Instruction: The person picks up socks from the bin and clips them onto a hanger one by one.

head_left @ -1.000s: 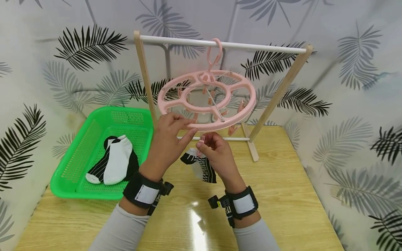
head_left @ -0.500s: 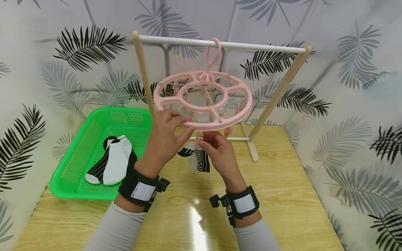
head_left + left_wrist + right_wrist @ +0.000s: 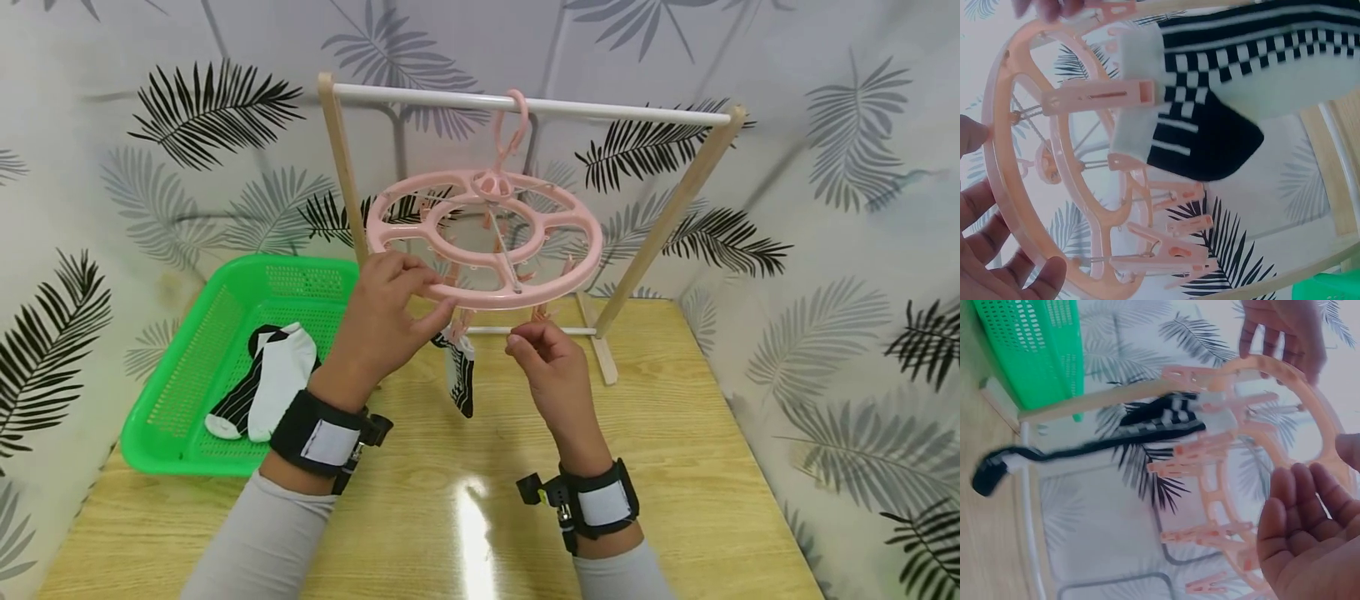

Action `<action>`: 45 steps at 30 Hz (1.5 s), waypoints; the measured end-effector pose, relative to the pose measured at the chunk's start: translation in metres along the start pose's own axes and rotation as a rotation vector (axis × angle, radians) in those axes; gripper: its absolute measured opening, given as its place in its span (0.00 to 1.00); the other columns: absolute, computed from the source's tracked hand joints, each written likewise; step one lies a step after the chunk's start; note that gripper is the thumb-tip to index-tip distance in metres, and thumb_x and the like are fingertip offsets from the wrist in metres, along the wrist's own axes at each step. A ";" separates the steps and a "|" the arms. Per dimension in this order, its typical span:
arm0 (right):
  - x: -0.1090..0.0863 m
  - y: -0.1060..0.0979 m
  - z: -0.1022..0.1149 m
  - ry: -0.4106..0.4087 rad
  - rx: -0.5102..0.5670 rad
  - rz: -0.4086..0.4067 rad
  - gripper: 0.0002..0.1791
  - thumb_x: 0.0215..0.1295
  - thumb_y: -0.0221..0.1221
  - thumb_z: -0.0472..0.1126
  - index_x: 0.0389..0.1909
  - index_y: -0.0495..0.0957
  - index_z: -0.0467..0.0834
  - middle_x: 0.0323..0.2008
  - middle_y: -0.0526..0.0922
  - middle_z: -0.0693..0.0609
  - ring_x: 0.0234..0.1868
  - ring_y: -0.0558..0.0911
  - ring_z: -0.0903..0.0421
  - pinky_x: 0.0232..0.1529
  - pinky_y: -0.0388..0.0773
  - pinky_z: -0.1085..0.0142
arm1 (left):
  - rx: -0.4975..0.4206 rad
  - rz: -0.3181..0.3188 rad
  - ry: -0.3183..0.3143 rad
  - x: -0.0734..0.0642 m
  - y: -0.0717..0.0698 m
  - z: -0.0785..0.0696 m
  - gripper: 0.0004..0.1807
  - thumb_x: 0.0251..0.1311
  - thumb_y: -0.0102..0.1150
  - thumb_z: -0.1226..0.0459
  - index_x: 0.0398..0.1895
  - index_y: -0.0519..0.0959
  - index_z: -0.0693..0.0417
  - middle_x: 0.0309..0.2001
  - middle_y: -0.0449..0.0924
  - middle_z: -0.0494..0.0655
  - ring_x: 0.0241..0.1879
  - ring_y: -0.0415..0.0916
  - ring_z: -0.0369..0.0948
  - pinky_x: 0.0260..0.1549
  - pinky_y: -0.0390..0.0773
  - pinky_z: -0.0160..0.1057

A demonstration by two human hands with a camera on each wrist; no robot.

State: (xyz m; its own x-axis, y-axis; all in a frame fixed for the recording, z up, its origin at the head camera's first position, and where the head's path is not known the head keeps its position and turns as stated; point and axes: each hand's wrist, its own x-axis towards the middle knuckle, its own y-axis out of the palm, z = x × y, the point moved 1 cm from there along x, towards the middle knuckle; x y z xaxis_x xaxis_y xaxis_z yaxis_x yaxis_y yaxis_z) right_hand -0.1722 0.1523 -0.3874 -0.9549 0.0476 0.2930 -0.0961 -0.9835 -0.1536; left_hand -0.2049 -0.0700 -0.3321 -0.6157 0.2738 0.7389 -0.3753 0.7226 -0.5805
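Observation:
A pink round clip hanger (image 3: 487, 297) hangs by its hook from a white rail. My left hand (image 3: 375, 325) holds the near-left part of its rim, fingers above and thumb below. Beneath that rim hangs a black-and-white striped, checked sock (image 3: 460, 375). In the left wrist view, a pink clothes peg (image 3: 1097, 97) grips the white cuff of the sock (image 3: 1210, 69), and a second peg (image 3: 1124, 162) touches the cuff's other edge. My right hand (image 3: 555, 375) is right of the sock, apart from it, loosely curled with nothing in it.
A green basket (image 3: 161, 408) on the left holds several black and white socks (image 3: 281, 387). The wooden stand (image 3: 663, 225) frames the hanger. Several other pink pegs (image 3: 1207, 534) dangle from the ring above the wooden table (image 3: 652, 433).
My right hand has let go of the peg on the sock and moved right. The sock now hangs from the ring and has swung left. My left hand has shifted slightly left along with the rim.

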 end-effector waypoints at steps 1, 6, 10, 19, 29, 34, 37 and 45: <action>-0.001 -0.004 0.001 -0.008 0.021 -0.024 0.09 0.69 0.61 0.39 0.41 0.80 0.36 0.36 0.82 0.43 0.38 0.81 0.51 0.40 0.77 0.63 | -0.003 0.004 0.002 0.000 0.000 0.001 0.13 0.54 0.73 0.62 0.37 0.85 0.64 0.39 0.78 0.56 0.44 0.72 0.55 0.49 0.70 0.52; 0.001 -0.023 0.002 -0.017 0.068 -0.150 0.13 0.73 0.57 0.41 0.41 0.78 0.33 0.39 0.81 0.41 0.41 0.79 0.51 0.48 0.76 0.62 | -0.024 0.009 0.031 0.002 0.001 0.006 0.11 0.54 0.71 0.63 0.34 0.83 0.64 0.39 0.78 0.56 0.44 0.72 0.55 0.49 0.70 0.53; 0.006 -0.035 -0.001 -0.004 0.019 -0.172 0.14 0.73 0.56 0.42 0.46 0.77 0.33 0.44 0.79 0.44 0.46 0.75 0.53 0.50 0.72 0.60 | -0.034 0.013 0.062 0.004 0.000 0.011 0.11 0.54 0.70 0.63 0.33 0.83 0.63 0.38 0.78 0.55 0.44 0.72 0.55 0.50 0.70 0.53; 0.014 -0.040 -0.003 0.011 0.022 -0.011 0.18 0.73 0.54 0.37 0.59 0.72 0.33 0.55 0.75 0.41 0.55 0.73 0.54 0.58 0.70 0.59 | -0.046 0.034 0.043 0.003 -0.005 0.015 0.10 0.54 0.62 0.62 0.32 0.80 0.61 0.38 0.76 0.53 0.44 0.71 0.54 0.49 0.69 0.53; 0.024 -0.033 -0.003 -0.032 0.143 0.246 0.21 0.75 0.53 0.38 0.65 0.67 0.40 0.53 0.73 0.44 0.55 0.74 0.45 0.59 0.71 0.51 | -0.058 0.033 0.053 0.005 -0.011 0.020 0.09 0.52 0.59 0.62 0.30 0.79 0.61 0.38 0.75 0.53 0.43 0.71 0.54 0.49 0.69 0.52; 0.028 -0.027 -0.002 -0.058 0.130 0.322 0.20 0.75 0.54 0.37 0.65 0.66 0.41 0.43 0.71 0.43 0.44 0.73 0.44 0.47 0.75 0.61 | -0.065 0.025 0.048 0.005 -0.013 0.022 0.09 0.51 0.58 0.62 0.30 0.78 0.60 0.41 0.77 0.54 0.44 0.71 0.54 0.49 0.69 0.52; 0.028 -0.026 -0.001 -0.042 0.111 0.301 0.17 0.74 0.55 0.37 0.61 0.70 0.39 0.40 0.72 0.45 0.41 0.74 0.49 0.43 0.75 0.64 | -0.068 0.024 0.048 0.005 -0.013 0.023 0.10 0.52 0.57 0.61 0.30 0.79 0.60 0.42 0.77 0.55 0.45 0.71 0.54 0.47 0.70 0.51; 0.024 -0.021 0.002 -0.048 0.126 0.279 0.12 0.71 0.58 0.33 0.53 0.73 0.37 0.35 0.72 0.44 0.34 0.73 0.47 0.34 0.73 0.66 | -0.062 0.022 0.051 0.003 -0.014 0.026 0.11 0.53 0.54 0.61 0.31 0.79 0.62 0.40 0.77 0.56 0.42 0.71 0.53 0.42 0.70 0.50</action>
State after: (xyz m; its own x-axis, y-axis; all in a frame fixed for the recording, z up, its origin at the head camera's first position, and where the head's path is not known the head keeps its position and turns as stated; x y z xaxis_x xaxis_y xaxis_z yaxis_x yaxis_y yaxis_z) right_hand -0.1929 0.1739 -0.3754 -0.9250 -0.2328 0.3003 0.2065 -0.9714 -0.1171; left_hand -0.2198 -0.0955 -0.3304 -0.5869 0.3208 0.7434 -0.3174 0.7535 -0.5758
